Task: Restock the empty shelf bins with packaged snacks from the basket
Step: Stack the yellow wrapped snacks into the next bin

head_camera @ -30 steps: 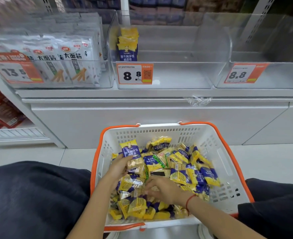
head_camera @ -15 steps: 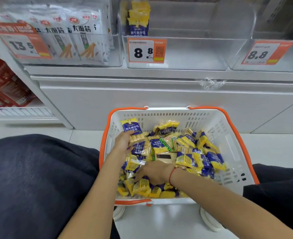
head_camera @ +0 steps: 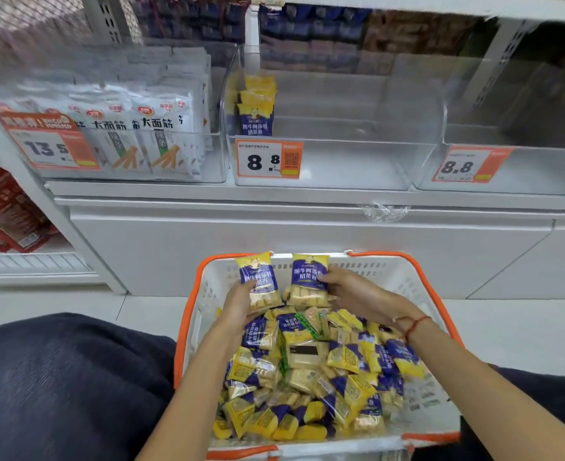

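A white basket with orange rim (head_camera: 417,284) sits on the floor between my knees, full of yellow-and-blue snack packets (head_camera: 311,377). My left hand (head_camera: 239,302) grips one upright packet (head_camera: 258,281) at the basket's far side. My right hand (head_camera: 351,289) grips a second upright packet (head_camera: 308,279) beside it. Above, the middle clear shelf bin (head_camera: 341,161) with an 8.8 price tag holds a small stack of the same packets (head_camera: 256,108) at its left end. The clear bin to the right (head_camera: 524,168) looks empty.
The left bin (head_camera: 124,141) is full of white noodle-snack bags with a 13.5 tag. Red packages (head_camera: 5,211) stand on a lower shelf at far left. A white cabinet front (head_camera: 274,247) runs below the bins. My dark trouser knees flank the basket.
Both hands have come up out of the pile, each now holding an upright packet at the basket's far edge. The right hand had been digging low in the packets. The camera tilted up.
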